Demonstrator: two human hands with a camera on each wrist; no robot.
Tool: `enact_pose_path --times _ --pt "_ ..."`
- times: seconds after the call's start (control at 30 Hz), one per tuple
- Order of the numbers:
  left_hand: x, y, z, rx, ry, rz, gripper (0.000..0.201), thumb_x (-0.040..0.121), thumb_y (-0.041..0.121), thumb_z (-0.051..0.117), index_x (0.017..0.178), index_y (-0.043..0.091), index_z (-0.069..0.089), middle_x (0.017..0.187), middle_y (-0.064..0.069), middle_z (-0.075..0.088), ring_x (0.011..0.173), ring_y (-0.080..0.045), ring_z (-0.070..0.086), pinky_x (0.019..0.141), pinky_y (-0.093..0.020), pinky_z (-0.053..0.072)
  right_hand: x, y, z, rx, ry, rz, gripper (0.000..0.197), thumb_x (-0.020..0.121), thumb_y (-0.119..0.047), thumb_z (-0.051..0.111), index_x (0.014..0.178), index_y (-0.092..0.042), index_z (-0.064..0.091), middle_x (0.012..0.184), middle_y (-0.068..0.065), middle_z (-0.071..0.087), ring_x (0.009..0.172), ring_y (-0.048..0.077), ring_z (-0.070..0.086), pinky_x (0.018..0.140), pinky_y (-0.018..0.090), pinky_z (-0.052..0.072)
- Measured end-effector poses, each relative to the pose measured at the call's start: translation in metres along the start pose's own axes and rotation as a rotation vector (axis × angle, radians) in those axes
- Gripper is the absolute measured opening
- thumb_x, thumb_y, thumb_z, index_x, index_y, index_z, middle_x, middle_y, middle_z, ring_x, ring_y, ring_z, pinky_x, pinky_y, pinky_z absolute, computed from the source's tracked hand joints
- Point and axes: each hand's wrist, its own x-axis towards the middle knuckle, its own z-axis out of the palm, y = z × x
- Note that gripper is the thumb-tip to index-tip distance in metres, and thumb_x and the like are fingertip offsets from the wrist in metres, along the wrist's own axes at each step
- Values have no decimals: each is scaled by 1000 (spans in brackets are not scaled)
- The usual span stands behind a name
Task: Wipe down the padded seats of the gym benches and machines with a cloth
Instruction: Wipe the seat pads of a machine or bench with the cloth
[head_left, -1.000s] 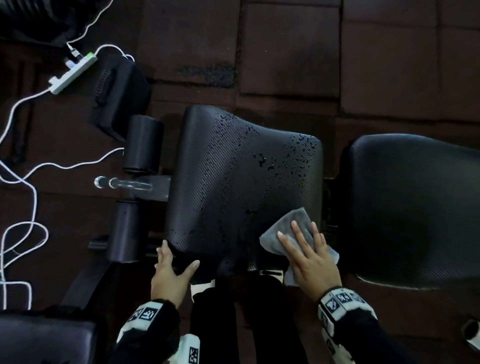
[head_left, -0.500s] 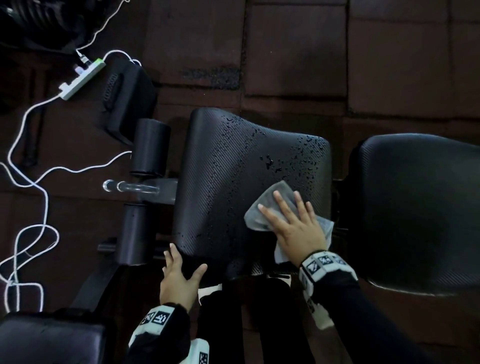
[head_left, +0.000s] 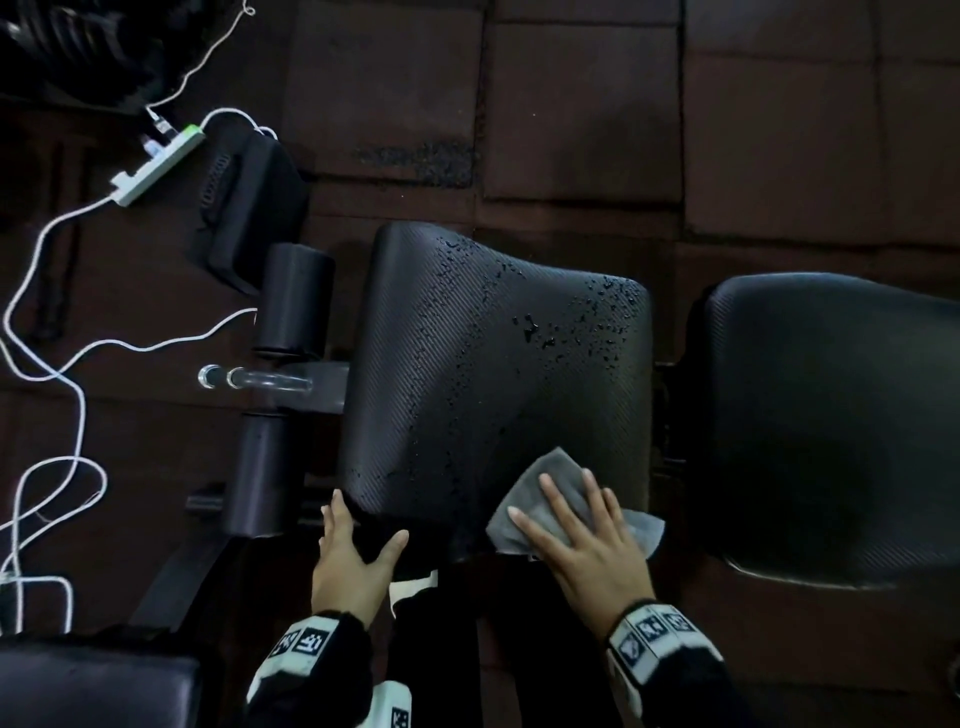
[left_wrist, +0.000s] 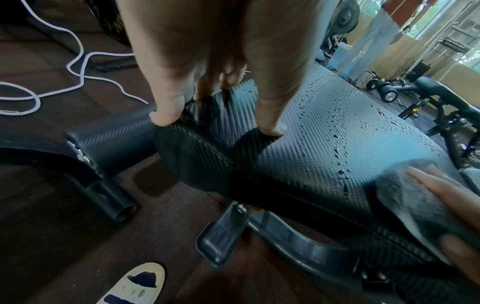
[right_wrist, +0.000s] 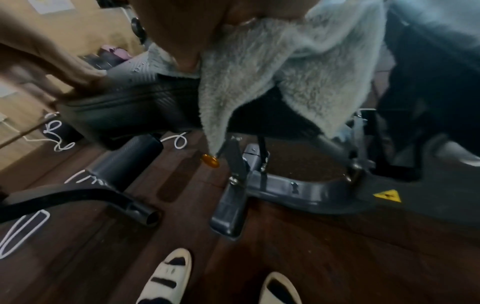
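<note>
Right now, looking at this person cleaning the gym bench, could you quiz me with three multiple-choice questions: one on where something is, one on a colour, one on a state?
1. Where on the seat pad does the cloth lie?
A. Near corner, beside the second pad
B. Far edge
C. On the floor

2. What colour is the cloth?
A. Red
B. Grey
C. Yellow

3. What is the state of the far part of the seat pad?
A. Dry and dusty
B. Torn open
C. Beaded with water droplets

Answers:
1. A: the right hand presses the cloth flat at the pad's near corner, next to the neighbouring back pad.
2. B: the left wrist view shows it as fuzzy grey.
3. C: droplets speckle the far surface, while the left hand holds the pad's near edge.
</note>
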Motion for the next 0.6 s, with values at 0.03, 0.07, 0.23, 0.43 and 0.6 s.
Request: enact_pose_path --times 0.03,0.07,0.23,0.43,0.6 --pt "0 0 -1 -14 2 4 99 81 37 72 153 29 4 161 -1 7 145 -25 20 116 -41 26 12 -4 -2 1 8 -13 53 89 -41 38 142 -45 32 152 1 30 139 41 19 109 51 20" --pt "1 0 -1 -25 4 9 99 80 36 74 153 32 6 161 -2 8 146 -23 20 116 -41 25 24 -4 -6 5 12 -22 54 88 -40 38 141 -46 32 152 0 30 139 40 18 109 50 20" --pt "4 -3 -4 -45 -5 54 97 78 40 76 147 50 8 161 1 9 147 -22 15 113 -48 30 82 16 -31 12 17 135 56 86 -40 35 141 -49 24 152 -6 23 139 37 22 108 52 26" --pt "3 1 -7 -31 -34 93 98 77 45 74 147 52 6 161 5 4 147 -19 15 112 -45 33 76 68 -28 105 42 379 53 89 -54 8 141 -54 5 153 -16 -8 141 27 -11 113 44 1" --pt "7 2 -3 36 -39 72 99 81 45 71 146 49 -4 161 -3 0 146 -33 11 113 -49 29 30 70 0 -22 -243 361 55 95 -45 -7 149 -38 0 159 2 -2 142 40 -11 113 57 7"
